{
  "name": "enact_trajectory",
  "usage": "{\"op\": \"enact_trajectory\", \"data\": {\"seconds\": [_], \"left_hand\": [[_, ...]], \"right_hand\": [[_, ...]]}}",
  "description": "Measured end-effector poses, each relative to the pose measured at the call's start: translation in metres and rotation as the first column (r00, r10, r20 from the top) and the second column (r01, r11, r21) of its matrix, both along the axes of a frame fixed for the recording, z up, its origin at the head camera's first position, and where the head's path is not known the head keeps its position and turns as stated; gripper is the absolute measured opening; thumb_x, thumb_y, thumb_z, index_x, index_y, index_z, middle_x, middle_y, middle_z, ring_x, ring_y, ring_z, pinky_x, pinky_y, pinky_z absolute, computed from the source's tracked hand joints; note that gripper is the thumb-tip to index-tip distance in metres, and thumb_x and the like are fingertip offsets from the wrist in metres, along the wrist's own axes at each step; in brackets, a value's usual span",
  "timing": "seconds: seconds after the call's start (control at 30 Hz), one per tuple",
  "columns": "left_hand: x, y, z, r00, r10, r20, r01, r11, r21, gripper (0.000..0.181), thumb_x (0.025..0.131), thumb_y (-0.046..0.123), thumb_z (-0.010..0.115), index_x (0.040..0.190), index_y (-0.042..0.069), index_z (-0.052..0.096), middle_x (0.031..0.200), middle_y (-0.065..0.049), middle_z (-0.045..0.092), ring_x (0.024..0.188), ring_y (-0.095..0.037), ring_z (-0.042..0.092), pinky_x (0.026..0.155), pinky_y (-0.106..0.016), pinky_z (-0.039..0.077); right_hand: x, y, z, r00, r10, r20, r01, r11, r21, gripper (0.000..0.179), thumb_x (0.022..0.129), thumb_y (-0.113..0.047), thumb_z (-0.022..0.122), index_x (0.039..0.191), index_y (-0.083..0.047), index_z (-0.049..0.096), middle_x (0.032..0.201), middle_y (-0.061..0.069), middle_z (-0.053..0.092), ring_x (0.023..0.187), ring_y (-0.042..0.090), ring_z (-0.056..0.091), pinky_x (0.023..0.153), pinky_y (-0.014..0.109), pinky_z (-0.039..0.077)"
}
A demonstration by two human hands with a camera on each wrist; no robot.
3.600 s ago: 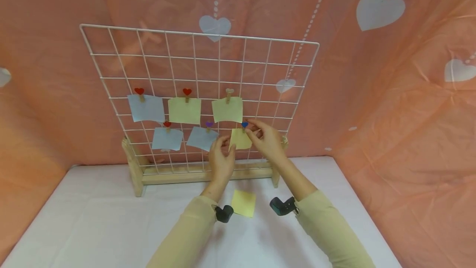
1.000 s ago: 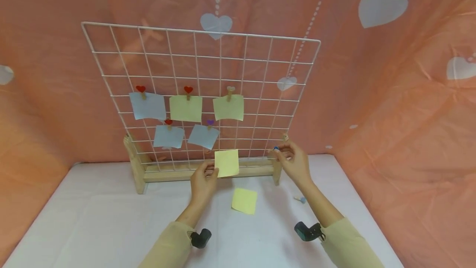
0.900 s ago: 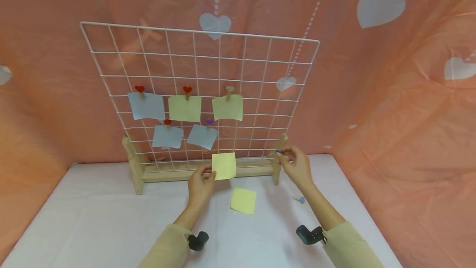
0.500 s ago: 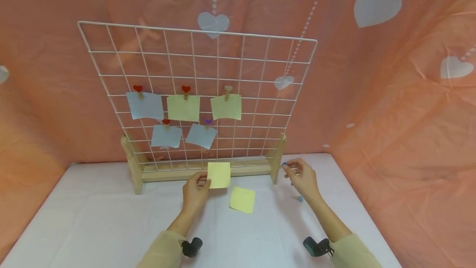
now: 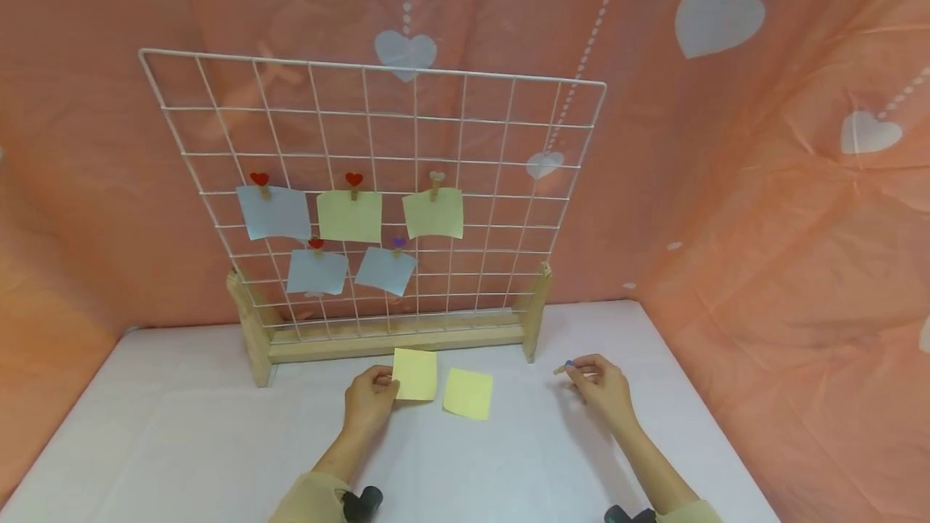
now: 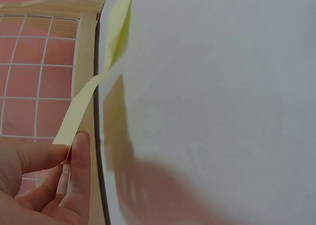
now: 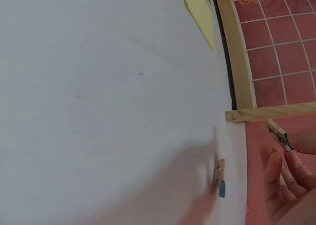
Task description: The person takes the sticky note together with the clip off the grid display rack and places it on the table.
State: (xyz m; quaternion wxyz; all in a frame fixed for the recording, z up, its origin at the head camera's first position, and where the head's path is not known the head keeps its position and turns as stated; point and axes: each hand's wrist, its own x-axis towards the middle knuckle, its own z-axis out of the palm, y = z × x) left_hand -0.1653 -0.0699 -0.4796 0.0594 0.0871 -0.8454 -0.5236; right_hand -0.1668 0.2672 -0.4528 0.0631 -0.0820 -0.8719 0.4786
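Yellow note (image 5: pixel 416 375): pinched by its edge in the left hand (image 5: pixel 368 402), in front of the rack (image 5: pixel 392 343); a light pinch should spare creases. Blue-ended peg (image 7: pixel 277 131): pinched in the right hand (image 5: pixel 606 394), near a second peg (image 7: pixel 219 178) lying on the table (image 5: pixel 182 426); steady clearance should avoid knocks.

**Flat white table (image 5: pixel 167 434) and what sits on it**

A pale wooden stand (image 5: pixel 327 348), two uprights joined by a crossbar, rests near its far edge. In front of the crossbar lies a square yellow paper (image 5: pixel 468 394). A small wooden clothespin (image 7: pixel 219 175) with a blue end lies well to the paper's right.
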Motion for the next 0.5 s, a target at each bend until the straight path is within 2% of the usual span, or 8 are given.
{"op": "enact_trajectory", "data": {"seconds": [0.27, 0.5], "left_hand": [[0.005, -0.003, -0.008, 0.999, 0.012, 0.032, -0.012, 1.0, -0.018, 0.025, 0.078, 0.0, 0.06, 0.101, -0.01, 0.062, 0.083, -0.016, 0.065, 0.066, -0.014, 0.062, 0.056, -0.02, 0.049], [0.004, -0.003, -0.011, 0.998, -0.009, 0.054, 0.008, 1.0, 0.021, 0.028, 0.077, 0.001, 0.063, 0.103, -0.011, 0.059, 0.072, -0.007, 0.06, 0.052, -0.01, 0.06, 0.051, -0.018, 0.049]], "right_hand": [[0.014, 0.011, -0.017, 0.996, -0.036, 0.087, 0.036, 0.999, 0.001, 0.027, 0.086, -0.021, 0.065, 0.101, 0.002, 0.062, 0.084, 0.014, 0.07, 0.057, 0.014, 0.062, 0.048, 0.024, 0.05], [0.02, 0.019, -0.025, 0.987, -0.029, 0.159, 0.025, 0.999, 0.029, 0.03, 0.086, -0.02, 0.063, 0.103, 0.004, 0.06, 0.081, 0.009, 0.069, 0.061, 0.012, 0.062, 0.049, 0.023, 0.05]]}}
